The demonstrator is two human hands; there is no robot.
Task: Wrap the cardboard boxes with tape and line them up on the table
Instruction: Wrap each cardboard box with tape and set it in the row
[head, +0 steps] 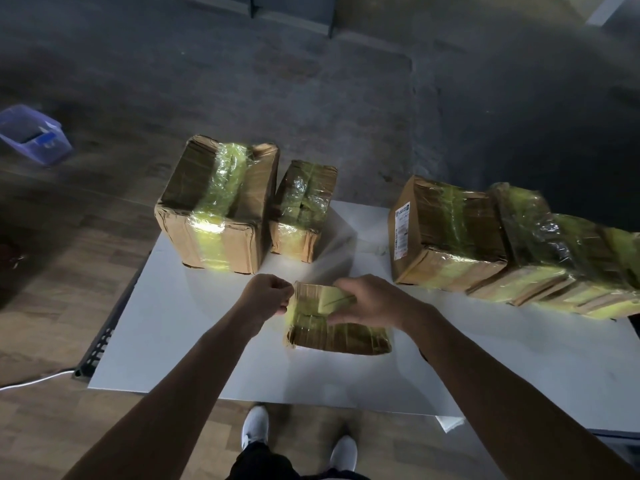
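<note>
Far left, off the table [166,344], blue bin [34,133] on the floor, out of play. At the table's far-left corner, big box [214,206] and small box [303,209] side by side, near enough touching, both banded in yellowish tape; looks finished and parked as the start of the row. Near edge, centre: left hand [266,296] curled tight at the upper-left corner of flat box [339,337], pinching what seems a loose end of tape [304,310], too blurred to be sure; probably pulling it taut. Flat box lying on the table apart from the row, close to the body for working. Right hand [367,299] laid over its top, fingers mostly straight, pressing down, gripping nothing; likely steadying the box and smoothing tape. Further right, labelled box [446,233] and a run of taped boxes [561,258] butted together toward the right edge, blurred. Gap in the far row between small box and labelled box, judged the slot for the flat box once wrapped.
</note>
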